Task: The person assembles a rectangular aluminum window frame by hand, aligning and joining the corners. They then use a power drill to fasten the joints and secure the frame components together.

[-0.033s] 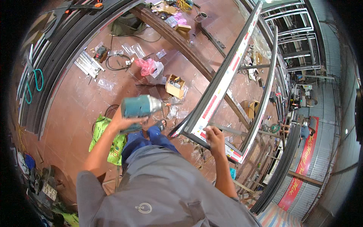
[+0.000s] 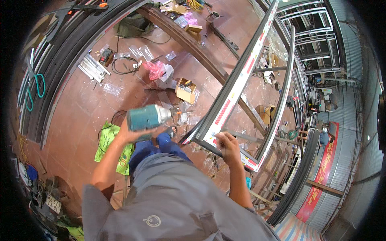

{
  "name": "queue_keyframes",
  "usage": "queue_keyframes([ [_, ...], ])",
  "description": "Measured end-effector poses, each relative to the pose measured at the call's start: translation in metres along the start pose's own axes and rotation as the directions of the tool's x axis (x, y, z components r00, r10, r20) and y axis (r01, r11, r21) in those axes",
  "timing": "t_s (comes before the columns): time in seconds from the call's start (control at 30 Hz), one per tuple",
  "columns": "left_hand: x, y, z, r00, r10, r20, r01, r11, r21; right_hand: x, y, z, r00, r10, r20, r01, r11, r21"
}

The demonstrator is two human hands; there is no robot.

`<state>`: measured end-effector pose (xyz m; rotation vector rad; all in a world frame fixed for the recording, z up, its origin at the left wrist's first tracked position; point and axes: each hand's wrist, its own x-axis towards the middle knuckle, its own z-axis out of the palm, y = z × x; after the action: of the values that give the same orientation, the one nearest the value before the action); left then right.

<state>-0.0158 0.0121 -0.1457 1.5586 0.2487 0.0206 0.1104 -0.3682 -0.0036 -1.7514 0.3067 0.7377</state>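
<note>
Teal plastic marks the drill (image 2: pixel 146 117), which the left hand (image 2: pixel 128 134) holds from below with fingers wrapped shut round its body; the chuck points toward the frame (image 2: pixel 235 86). This frame is the landmark: a long metal rectangle with protective film on its faces, lying across dark trestle beams, its near corner just in front of the person. The right hand (image 2: pixel 228 145) rests on the frame's near end rail, fingers curled down onto it. Whether they pinch a screw or only press on the rail cannot be told.

Hazards, as judged from this view:
- The bit could skid on the filmed face if it meets the corner at an angle — the film looks slick.
- The right hand lies near the corner toward which the drill points; a slip would carry the bit toward those fingers.
- The frame may shift on its supports if pushed sideways, since only one hand steadies it.
- Clutter on the floor left of the frame — a cardboard box (image 2: pixel 185 90), a pink bag (image 2: pixel 156 69), loose cables (image 2: pixel 124 64) — could catch a foot.

Clearance: the near corner is open to approach from the left. To the right of the frame stand more frames and racks, close by, leaving little room. A green sack (image 2: pixel 107 142) lies on the tiles under the left arm.
</note>
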Motion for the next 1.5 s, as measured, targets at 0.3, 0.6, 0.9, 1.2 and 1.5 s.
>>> queue_keyframes([
  [0.3, -0.064, 0.029, 0.048, 0.877, 0.475, -0.078, -0.459, 0.874, 0.16, 0.029, -0.021, 0.061, 0.98, -0.041, 0.193, -0.068, 0.849, 0.524],
  [0.6, -0.108, 0.014, 0.061, 0.982, 0.163, -0.091, -0.164, 0.987, 0.0, 0.03, -0.017, 0.077, 0.945, -0.051, 0.322, -0.105, 0.887, 0.451],
  [0.9, -0.103, 0.028, 0.057, 0.944, 0.289, -0.161, -0.29, 0.957, 0.019, 0.023, -0.022, 0.091, 0.909, -0.178, 0.377, 0.021, 0.923, 0.385],
  [1.2, -0.118, 0.002, 0.065, 0.947, 0.302, -0.105, -0.284, 0.945, 0.159, 0.024, -0.017, 0.089, 0.898, -0.166, 0.407, 0.03, 0.947, 0.321],
  [1.5, -0.101, 0.013, 0.06, 0.905, 0.402, -0.14, -0.394, 0.916, 0.076, 0.021, -0.032, 0.096, 0.926, -0.086, 0.367, 0.042, 0.991, 0.127],
])
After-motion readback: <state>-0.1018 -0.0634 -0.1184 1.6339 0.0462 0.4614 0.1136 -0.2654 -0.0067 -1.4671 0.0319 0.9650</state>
